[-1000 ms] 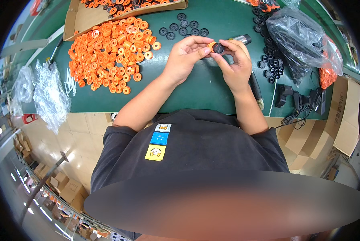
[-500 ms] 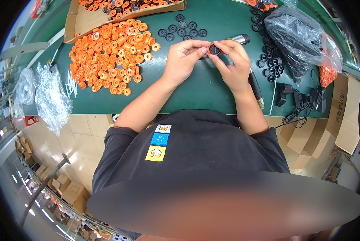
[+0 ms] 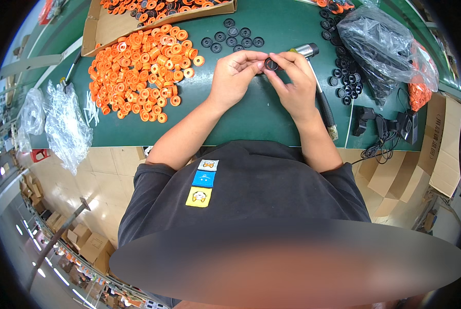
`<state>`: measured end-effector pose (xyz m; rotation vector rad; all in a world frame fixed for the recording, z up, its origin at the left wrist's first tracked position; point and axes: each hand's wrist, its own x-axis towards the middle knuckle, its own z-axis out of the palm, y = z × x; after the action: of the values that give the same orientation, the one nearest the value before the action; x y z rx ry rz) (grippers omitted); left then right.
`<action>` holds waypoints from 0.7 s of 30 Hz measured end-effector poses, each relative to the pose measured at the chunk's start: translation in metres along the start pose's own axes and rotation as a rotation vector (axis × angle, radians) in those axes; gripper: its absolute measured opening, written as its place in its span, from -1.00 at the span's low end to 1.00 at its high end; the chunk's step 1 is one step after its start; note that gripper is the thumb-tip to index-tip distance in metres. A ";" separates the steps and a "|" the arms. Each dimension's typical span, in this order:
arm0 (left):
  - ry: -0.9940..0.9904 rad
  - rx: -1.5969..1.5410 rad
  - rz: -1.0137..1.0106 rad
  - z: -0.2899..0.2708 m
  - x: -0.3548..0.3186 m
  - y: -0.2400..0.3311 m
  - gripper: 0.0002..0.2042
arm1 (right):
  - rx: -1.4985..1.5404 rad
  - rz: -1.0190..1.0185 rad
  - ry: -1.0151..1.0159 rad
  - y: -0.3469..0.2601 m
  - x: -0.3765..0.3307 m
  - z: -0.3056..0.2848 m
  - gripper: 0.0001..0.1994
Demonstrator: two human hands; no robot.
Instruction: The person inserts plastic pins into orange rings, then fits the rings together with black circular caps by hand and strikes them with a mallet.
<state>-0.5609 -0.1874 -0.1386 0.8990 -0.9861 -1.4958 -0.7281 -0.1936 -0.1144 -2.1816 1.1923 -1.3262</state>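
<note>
My left hand [image 3: 232,77] and my right hand [image 3: 296,85] meet above the green table, pinching a small round black cap [image 3: 271,64] between thumbs and fingertips. The fingers partly cover it, so its far side is hidden. Behind the hands lie several loose black discs [image 3: 232,32]. A hammer [image 3: 321,95] with a silver head and a black grip rests beside my right hand and forearm. To the left of my left hand spreads a large heap of orange ring-shaped parts [image 3: 143,72].
An open cardboard box [image 3: 94,31] of orange and black parts stands at the back left. Black rings [image 3: 348,82] lie at the right, near a filled plastic bag [image 3: 377,44] and cabled black devices [image 3: 395,126]. Crumpled clear plastic [image 3: 66,123] hangs over the left front edge.
The piece in my fingers has turned: an orange edge showed around its black face before, and now only black shows. Both hands stay nearly in place, the right slightly further left.
</note>
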 end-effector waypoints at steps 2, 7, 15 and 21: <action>0.005 0.003 -0.006 -0.001 0.000 0.000 -0.80 | 0.013 0.031 -0.016 -0.001 0.000 -0.001 -0.67; 0.000 0.014 -0.003 -0.003 0.000 -0.002 -0.79 | 0.042 0.056 -0.037 0.002 -0.001 -0.001 -0.66; 0.018 -0.018 -0.041 0.002 0.000 0.001 -0.79 | 0.316 0.241 -0.074 0.006 -0.008 0.004 -0.66; 0.032 -0.007 0.005 0.003 -0.002 0.005 -0.75 | 0.924 0.571 -0.075 0.015 -0.012 0.007 -0.67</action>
<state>-0.5616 -0.1858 -0.1328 0.9119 -0.9583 -1.4759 -0.7318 -0.1942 -0.1343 -1.1200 0.8178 -1.1746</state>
